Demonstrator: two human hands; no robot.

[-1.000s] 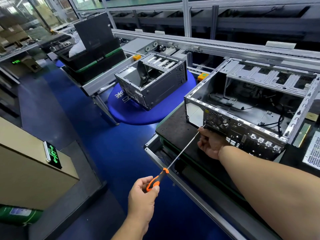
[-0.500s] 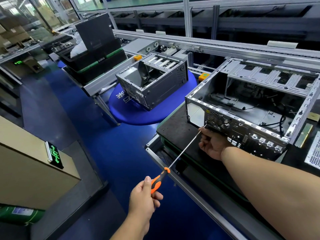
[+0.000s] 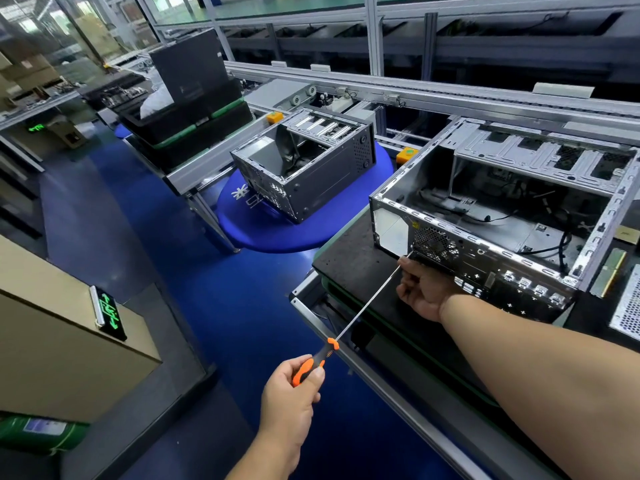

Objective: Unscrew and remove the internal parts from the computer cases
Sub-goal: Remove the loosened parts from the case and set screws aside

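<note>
Orange-handled screwdriver (image 3: 313,363) gripped in our left hand (image 3: 289,398), tip at the near computer case (image 3: 485,216) rear panel on the black mat; our right hand (image 3: 424,289) pinches its shaft beside the fan grille.

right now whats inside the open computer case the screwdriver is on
Inside the open computer case: black cables across the metal floor and a perforated drive cage at the far side. The near rear panel hides the floor just behind it, so any screws there cannot be seen.
</note>
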